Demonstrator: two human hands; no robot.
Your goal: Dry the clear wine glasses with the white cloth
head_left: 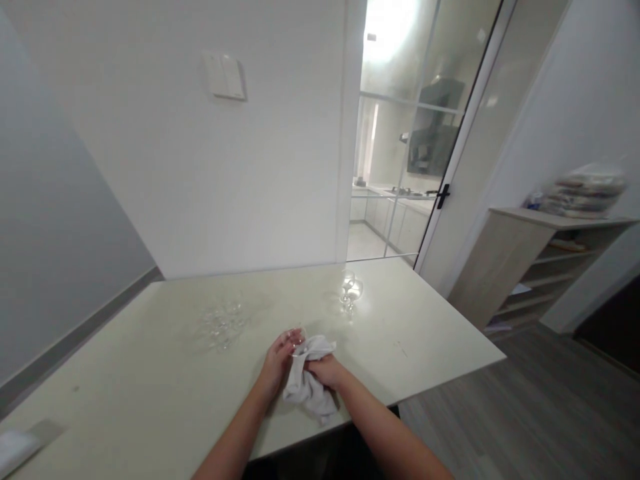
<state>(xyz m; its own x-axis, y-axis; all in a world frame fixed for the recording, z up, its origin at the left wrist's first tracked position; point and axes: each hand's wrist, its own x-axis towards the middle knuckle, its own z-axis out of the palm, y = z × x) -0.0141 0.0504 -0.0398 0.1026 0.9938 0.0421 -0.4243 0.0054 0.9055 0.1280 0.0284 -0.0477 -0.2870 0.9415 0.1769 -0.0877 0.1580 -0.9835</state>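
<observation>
My left hand (279, 357) is closed around a clear glass (301, 341), its fingers showing through the see-through wall. A white cloth (306, 390) is bunched in my right hand (326, 371) and touches the glass, with its lower end hanging down near the table's front edge. Parts of my right fingers are hidden in the folds. Beyond my hands, a few clear glass pieces (351, 291) stand close together on the table. To the left lies a cluster of several clear glassy pieces (223, 325), too blurred to tell their exact kind.
The pale table (150, 373) meets a white wall at its back. A white object (17, 450) lies at the near left corner. Right of the table are a glass-paned door (395, 147) and a wooden shelf unit (520, 257) with wrapped bundles (585, 192) on top.
</observation>
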